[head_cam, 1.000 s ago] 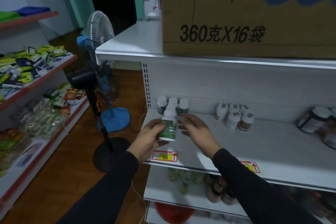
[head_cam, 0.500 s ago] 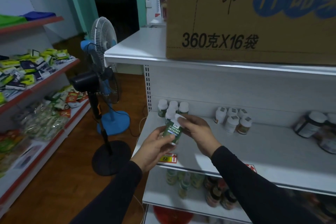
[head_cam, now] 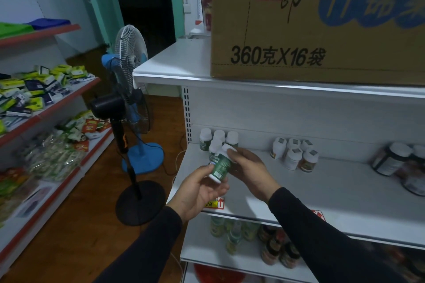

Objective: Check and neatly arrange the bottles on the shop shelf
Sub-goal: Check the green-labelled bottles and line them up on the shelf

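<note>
Green-labelled bottle (head_cam: 220,164) with white cap, tilted, cap end up and away, base toward the camera, held in the air just above the front of the white shelf (head_cam: 322,193). Pinched at the base by the left hand (head_cam: 202,188), grip clamped on the bottle with thumb on one side and fingers curled beneath. Held at the cap by the right hand (head_cam: 250,171), fingertips closed on the white cap, so both grips clamped on the same bottle.

Just behind the bottle, toward the back left corner of the shelf: a cluster of matching white-capped bottles (head_cam: 218,139), upright and close together, one standing forward of the other three. Right of the bottle, well apart from it: a group of white bottles (head_cam: 294,154) with square marks on their caps, packed tight. Further right, at the shelf's far end: larger dark jars (head_cam: 391,161), blurred. On the shelf's front lip, below the bottle: a yellow and red price tag (head_cam: 215,202), partly hidden by the left hand.

Above the bottle, on the top board: a large cardboard box (head_cam: 317,20) printed "360克X16袋". Below the shelf: small bottles on the lower shelf (head_cam: 248,236), dim. Left of the bottle, on the wooden floor: a blue-based fan (head_cam: 131,53) and a black stand fan (head_cam: 108,105). Farther left: red-edged shelves of packets (head_cam: 43,94).
</note>
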The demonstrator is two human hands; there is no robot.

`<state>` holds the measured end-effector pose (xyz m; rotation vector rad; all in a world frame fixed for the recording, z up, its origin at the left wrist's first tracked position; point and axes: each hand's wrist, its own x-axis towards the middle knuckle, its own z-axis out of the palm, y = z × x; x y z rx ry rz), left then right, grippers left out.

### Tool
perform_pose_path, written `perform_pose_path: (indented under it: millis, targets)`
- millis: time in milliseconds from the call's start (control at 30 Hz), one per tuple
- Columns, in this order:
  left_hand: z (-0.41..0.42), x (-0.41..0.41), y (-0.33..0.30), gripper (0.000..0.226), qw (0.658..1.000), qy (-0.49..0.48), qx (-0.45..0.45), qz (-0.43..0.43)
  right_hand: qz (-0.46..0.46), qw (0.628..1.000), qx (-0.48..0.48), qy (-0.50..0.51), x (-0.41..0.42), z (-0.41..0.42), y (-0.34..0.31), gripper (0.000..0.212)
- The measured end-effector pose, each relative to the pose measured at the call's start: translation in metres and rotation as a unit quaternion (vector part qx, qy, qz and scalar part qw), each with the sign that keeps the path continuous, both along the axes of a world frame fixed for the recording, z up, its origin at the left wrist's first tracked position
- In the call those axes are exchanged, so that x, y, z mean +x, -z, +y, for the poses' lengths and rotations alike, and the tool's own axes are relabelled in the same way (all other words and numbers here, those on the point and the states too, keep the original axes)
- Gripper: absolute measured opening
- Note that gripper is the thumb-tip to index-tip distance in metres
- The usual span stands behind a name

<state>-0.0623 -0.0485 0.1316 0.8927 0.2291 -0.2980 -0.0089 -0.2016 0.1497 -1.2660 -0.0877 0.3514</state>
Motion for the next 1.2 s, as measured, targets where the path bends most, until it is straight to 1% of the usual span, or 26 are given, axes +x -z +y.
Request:
perform_pose_path:
  millis: [133, 200, 267, 367, 467, 533, 600, 667, 733, 800, 933, 1067, 1133, 1200]
  targets:
    - [0.001, 0.002, 0.000, 0.055, 0.999, 0.017, 0.018, 0.031, 0.009, 1.000, 0.017, -0.016, -0.001, 0.001, 0.002, 0.023]
    - [0.002, 0.003, 0.001, 0.059, 0.999, 0.019, 0.027, 0.037, 0.006, 1.000, 0.020, -0.019, -0.001, 0.002, 0.004, 0.027]
    - [0.002, 0.003, 0.002, 0.057, 0.999, 0.007, 0.029, 0.038, 0.001, 1.000, 0.020, -0.016, -0.001, 0.003, 0.005, 0.029]
    - [0.004, 0.004, 0.005, 0.046, 0.998, -0.023, 0.050, 0.005, -0.021, 1.000, -0.004, -0.006, -0.003, 0.007, 0.003, 0.032]
    - [0.006, 0.002, 0.008, 0.038, 0.988, -0.028, 0.142, -0.052, -0.042, 0.999, -0.022, -0.003, -0.002, 0.009, 0.003, 0.032]
    - [0.005, 0.000, 0.010, 0.040, 0.981, -0.033, 0.176, -0.072, -0.049, 0.998, -0.031, 0.003, -0.002, 0.011, 0.003, 0.033]
    - [0.004, 0.000, 0.010, 0.045, 0.982, -0.043, 0.168, -0.070, -0.048, 0.998, -0.029, 0.007, 0.000, 0.012, 0.004, 0.031]
    - [0.004, 0.000, 0.011, 0.048, 0.988, -0.044, 0.133, -0.058, -0.045, 0.999, -0.025, 0.010, 0.002, 0.011, 0.004, 0.028]
    - [0.005, 0.000, 0.011, 0.051, 0.993, -0.032, 0.098, -0.048, -0.045, 0.999, -0.023, 0.004, 0.004, 0.009, 0.003, 0.028]
    - [0.005, -0.001, 0.010, 0.052, 0.995, -0.014, 0.089, -0.045, -0.041, 0.999, -0.012, -0.003, 0.005, 0.006, 0.001, 0.027]
    - [0.005, -0.002, 0.016, 0.049, 0.994, -0.011, 0.102, -0.048, -0.049, 0.998, -0.028, 0.015, 0.006, 0.006, 0.002, 0.025]
    - [0.001, -0.001, 0.020, 0.058, 0.987, -0.029, 0.142, -0.066, -0.049, 0.997, -0.044, 0.052, 0.006, 0.009, 0.004, 0.027]
    - [0.001, -0.001, 0.022, 0.051, 0.984, -0.036, 0.158, -0.068, -0.054, 0.996, -0.049, 0.045, 0.006, 0.011, 0.004, 0.030]
    - [0.002, -0.002, 0.022, 0.045, 0.986, -0.029, 0.152, -0.065, -0.055, 0.997, -0.047, 0.023, 0.007, 0.011, 0.004, 0.031]
